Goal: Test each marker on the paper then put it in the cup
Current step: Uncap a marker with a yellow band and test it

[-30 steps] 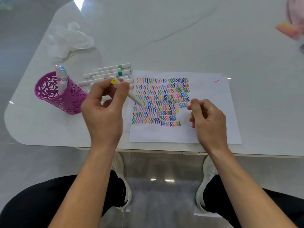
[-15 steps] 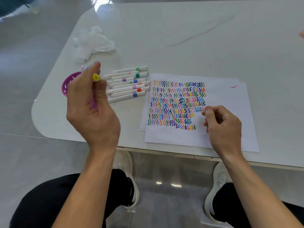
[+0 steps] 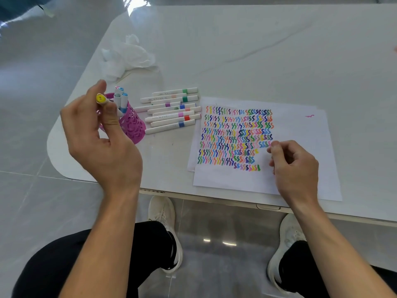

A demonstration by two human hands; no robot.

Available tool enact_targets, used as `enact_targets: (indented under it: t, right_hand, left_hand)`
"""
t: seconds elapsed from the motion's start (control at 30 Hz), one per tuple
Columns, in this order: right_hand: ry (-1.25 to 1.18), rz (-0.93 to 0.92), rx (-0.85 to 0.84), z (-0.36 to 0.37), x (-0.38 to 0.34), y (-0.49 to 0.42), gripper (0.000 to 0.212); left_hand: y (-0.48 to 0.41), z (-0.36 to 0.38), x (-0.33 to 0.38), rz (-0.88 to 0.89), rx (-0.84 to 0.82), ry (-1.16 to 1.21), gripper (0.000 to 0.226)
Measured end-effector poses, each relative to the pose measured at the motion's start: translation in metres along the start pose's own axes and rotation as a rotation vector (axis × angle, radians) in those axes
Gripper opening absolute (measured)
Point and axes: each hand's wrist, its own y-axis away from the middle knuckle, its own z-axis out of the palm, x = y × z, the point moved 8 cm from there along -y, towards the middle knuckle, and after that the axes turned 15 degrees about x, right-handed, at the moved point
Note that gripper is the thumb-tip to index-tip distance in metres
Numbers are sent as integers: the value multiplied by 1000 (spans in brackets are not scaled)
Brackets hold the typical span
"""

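My left hand point(image 3: 101, 143) pinches a marker with a yellow end cap point(image 3: 100, 98) between thumb and fingers, held upright just left of the purple perforated cup point(image 3: 132, 127). Most of that marker is hidden behind my thumb. Three markers with blue and grey ends point(image 3: 120, 97) stand in the cup. Several white markers with coloured bands point(image 3: 171, 109) lie in a row between the cup and the paper point(image 3: 300, 130). The paper is covered with rows of coloured squiggles. My right hand point(image 3: 294, 168) rests on the paper with its fingers curled, holding nothing that I can see.
A crumpled white tissue point(image 3: 126, 55) lies behind the cup near the table's left rounded corner. The white marble table point(image 3: 257, 50) stretches away behind the paper. The table's front edge runs just below my hands, with my knees and white shoes beneath it.
My left hand carried the yellow-capped marker from the paper's left edge over to the cup. The right hand stayed on the paper.
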Motion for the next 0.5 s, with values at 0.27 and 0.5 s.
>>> enact_targets:
  t: [0.27,0.5]
  right_hand:
    - [10,-4,-2,1,-1,0,24]
    - [17,-10,-6,2,-1,0,24]
  left_hand:
    - [7,11,-21,-80,-139,-193,31]
    - [9,10,-22,-10,-167,-355,34]
